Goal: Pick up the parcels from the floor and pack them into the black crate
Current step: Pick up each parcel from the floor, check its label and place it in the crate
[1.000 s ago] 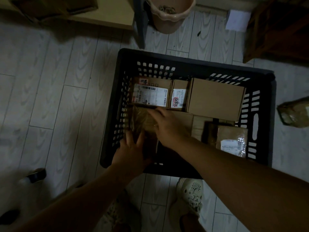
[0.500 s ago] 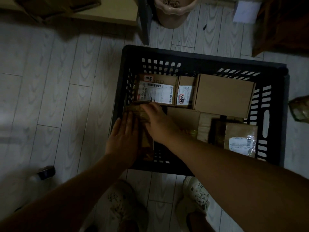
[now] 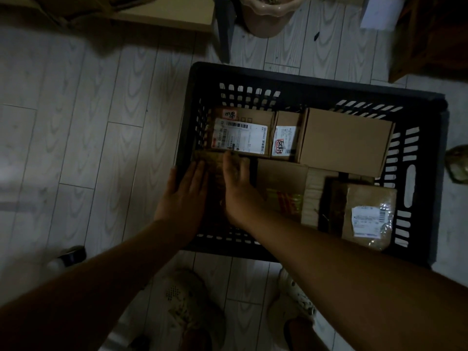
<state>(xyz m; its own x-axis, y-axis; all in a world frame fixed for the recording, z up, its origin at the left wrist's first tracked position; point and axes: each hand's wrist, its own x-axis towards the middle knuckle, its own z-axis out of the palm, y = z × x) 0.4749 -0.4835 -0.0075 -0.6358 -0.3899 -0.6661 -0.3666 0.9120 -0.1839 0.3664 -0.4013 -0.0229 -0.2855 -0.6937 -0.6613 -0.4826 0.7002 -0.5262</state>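
Observation:
The black crate (image 3: 316, 83) stands on the pale plank floor and holds several cardboard parcels. Along its far wall lie a labelled box (image 3: 240, 134), a narrow box (image 3: 287, 138) and a plain brown box (image 3: 344, 139). A bagged parcel with a white label (image 3: 367, 214) lies at the near right. In the near left corner stands a brown taped parcel (image 3: 215, 171), upright between my hands. My left hand (image 3: 186, 196) presses flat on its left side at the crate wall. My right hand (image 3: 239, 188) lies on its right side, fingers reaching over the top edge.
Another brown parcel (image 3: 458, 164) lies on the floor right of the crate. A beige bin (image 3: 271, 13) and a dark furniture leg (image 3: 224, 34) stand behind it, wooden furniture (image 3: 430, 34) at the far right. My two shoes (image 3: 192, 305) are just in front of the crate.
Both hands have shifted the brown taped parcel left into the crate's near left corner and stood it more upright. My left hand now lies flat against its left side.

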